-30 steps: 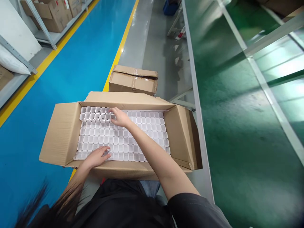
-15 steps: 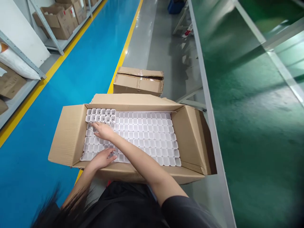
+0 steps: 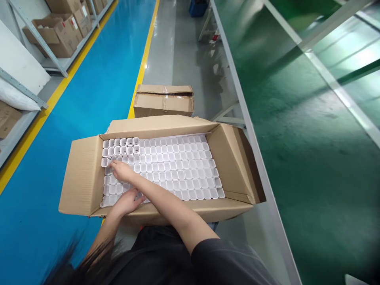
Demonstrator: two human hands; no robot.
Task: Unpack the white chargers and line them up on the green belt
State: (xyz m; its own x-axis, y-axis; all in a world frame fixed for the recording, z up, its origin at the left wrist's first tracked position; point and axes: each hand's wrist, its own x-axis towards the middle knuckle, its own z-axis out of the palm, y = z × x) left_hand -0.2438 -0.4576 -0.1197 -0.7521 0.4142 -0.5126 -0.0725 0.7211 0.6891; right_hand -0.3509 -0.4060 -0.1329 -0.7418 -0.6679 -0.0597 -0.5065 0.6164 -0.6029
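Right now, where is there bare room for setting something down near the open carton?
Bare blue floor shows between the shelving and the open carton. Gray floor shows beyond the smaller carton, beside a yellow line. Inside is crowded: white containers stand in tight rows, the right hand and left hand at them.

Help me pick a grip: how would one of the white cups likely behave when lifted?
A cup is probably light, being small, hollow and apparently thin-walled. It likely holds its shape, since its squarish rim looks even. Sitting in close-packed rows, it may resist tipping.
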